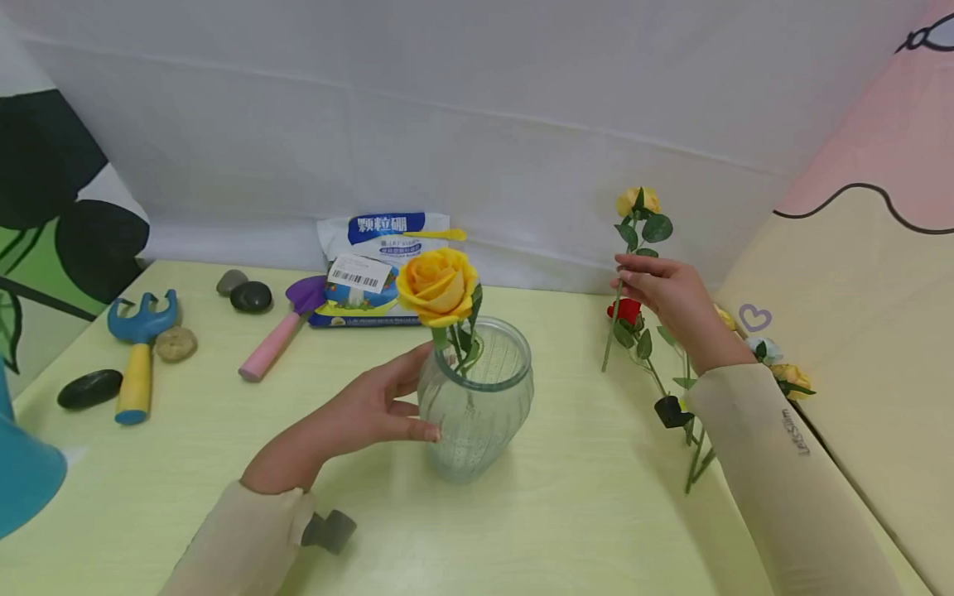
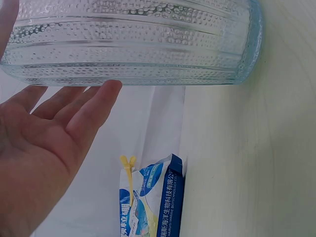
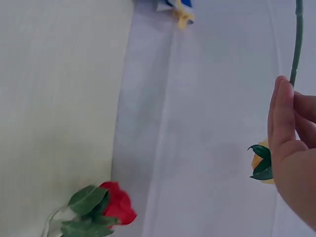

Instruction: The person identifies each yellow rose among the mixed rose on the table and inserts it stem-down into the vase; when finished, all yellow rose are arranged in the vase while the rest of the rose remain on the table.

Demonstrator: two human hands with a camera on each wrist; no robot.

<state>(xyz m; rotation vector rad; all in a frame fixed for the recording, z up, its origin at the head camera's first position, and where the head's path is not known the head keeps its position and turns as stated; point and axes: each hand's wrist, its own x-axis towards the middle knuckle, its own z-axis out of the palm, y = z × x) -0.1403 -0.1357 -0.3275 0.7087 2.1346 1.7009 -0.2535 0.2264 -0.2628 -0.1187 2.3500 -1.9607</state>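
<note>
A ribbed glass vase (image 1: pixel 477 414) stands on the table with one yellow rose (image 1: pixel 438 288) in it, the bloom above the rim. My left hand (image 1: pixel 373 410) holds the vase from its left side, thumb in front and fingers behind; the left wrist view shows fingertips against the textured glass (image 2: pixel 133 44). My right hand (image 1: pixel 671 302) pinches the green stem (image 3: pixel 297 47) of another yellow rose (image 1: pixel 638 201), held upright with the bloom above the fingers. Below that hand lies a red rose (image 1: pixel 624 312), with more yellow and white flowers (image 1: pixel 792 381) beside the right forearm, partly hidden by it.
Behind the vase a blue-and-white bag (image 1: pixel 380 290) leans at the white backdrop. To the left lie a purple trowel (image 1: pixel 272 343), a blue hand fork (image 1: pixel 137 364) and several stones (image 1: pixel 251 296). A blue container (image 1: pixel 26 480) reaches in at the left edge.
</note>
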